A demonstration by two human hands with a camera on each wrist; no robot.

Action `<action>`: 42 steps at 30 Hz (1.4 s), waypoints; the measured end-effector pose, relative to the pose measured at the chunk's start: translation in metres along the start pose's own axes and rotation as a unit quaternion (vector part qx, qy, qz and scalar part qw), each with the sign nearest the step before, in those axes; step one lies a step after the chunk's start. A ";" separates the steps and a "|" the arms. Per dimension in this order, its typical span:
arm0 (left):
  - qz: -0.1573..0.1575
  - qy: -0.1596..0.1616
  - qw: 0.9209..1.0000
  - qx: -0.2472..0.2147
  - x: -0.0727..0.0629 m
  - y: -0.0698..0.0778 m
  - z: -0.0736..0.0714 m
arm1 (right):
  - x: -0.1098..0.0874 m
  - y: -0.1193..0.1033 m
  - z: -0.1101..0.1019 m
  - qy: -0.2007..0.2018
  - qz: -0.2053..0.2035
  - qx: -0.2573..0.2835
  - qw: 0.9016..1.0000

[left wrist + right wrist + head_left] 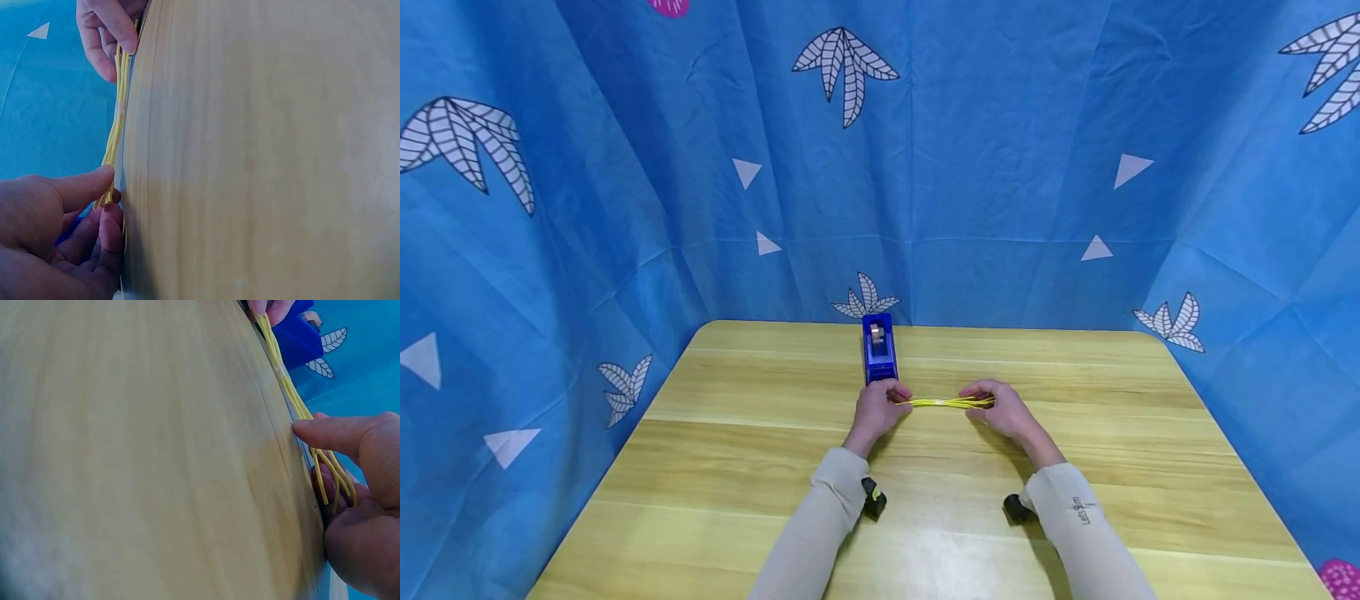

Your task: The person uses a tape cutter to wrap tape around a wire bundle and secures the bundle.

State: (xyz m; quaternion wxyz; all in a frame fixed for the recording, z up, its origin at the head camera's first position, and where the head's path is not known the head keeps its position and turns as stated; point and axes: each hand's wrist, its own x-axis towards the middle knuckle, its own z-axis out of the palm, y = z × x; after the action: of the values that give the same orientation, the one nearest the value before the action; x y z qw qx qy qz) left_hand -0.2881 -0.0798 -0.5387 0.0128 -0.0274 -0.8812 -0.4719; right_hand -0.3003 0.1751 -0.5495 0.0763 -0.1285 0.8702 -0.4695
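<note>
A bundle of thin yellow wires point(942, 402) is stretched level between my two hands, a little above the table. A band of clear tape point(280, 370) wraps its middle. My left hand point(877, 410) pinches one end between thumb and fingers, and the cut tips point(103, 201) poke out past the thumb. At the other end my right hand point(1002, 410) pinches the bundle, where loose ends point(337, 481) fan out below the finger. Just beyond my left hand stands a blue tape dispenser point(880, 360) with a roll of tape in it, its near end partly covered by that hand.
The wood-grain table point(737, 492) has its back edge against a blue patterned curtain point(1000, 167), which also hangs along both sides. Small black devices point(872, 500) sit on both wrists, under the sleeves' cuffs.
</note>
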 end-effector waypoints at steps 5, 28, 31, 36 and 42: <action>-0.006 -0.004 1.000 0.000 0.000 0.000 0.000 | 0.000 0.000 0.000 0.000 0.005 0.001 1.000; -0.017 -0.014 1.000 -0.003 0.001 0.003 -0.003 | -0.001 -0.004 -0.005 -0.005 0.013 0.024 1.000; -0.017 -0.016 1.000 -0.003 0.001 0.003 -0.003 | -0.001 -0.004 -0.005 -0.004 0.012 0.023 1.000; -0.017 -0.018 1.000 -0.006 0.000 0.004 -0.005 | -0.001 -0.004 -0.005 -0.005 0.009 0.024 1.000; -0.014 -0.031 0.999 -0.020 -0.005 0.007 -0.013 | -0.003 -0.006 -0.011 -0.004 -0.003 0.009 1.000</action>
State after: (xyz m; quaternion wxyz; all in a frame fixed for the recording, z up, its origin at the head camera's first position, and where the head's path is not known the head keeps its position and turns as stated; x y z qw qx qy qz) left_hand -0.2824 -0.0866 -0.5257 -0.0216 -0.0297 -0.8718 -0.4884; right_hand -0.2991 0.1818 -0.5386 0.0796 -0.1324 0.8652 -0.4771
